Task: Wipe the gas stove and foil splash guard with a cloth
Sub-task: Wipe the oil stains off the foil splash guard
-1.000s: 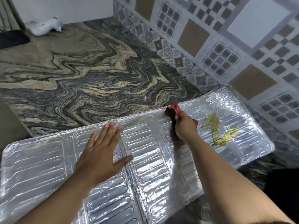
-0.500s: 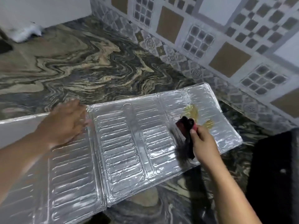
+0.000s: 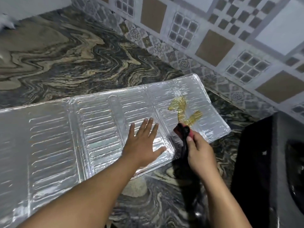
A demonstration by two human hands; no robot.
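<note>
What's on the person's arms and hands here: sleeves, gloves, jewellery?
Nothing worn that shows. Both forearms are bare from the bottom edge of the frame to the wrists, with no sleeve in view. The left hand and right hand are bare too: no gloves, and no rings, watch or bands visible on the fingers or wrists. Nails look short and unpainted. Anything above the forearms is out of frame.

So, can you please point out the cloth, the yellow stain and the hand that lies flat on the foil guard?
cloth [image 3: 183, 131]: head view, on the red and black bunched end.
yellow stain [image 3: 178, 104]: head view, on its upper smear.
left hand [image 3: 142, 145]: head view, on the back of the hand.
</note>
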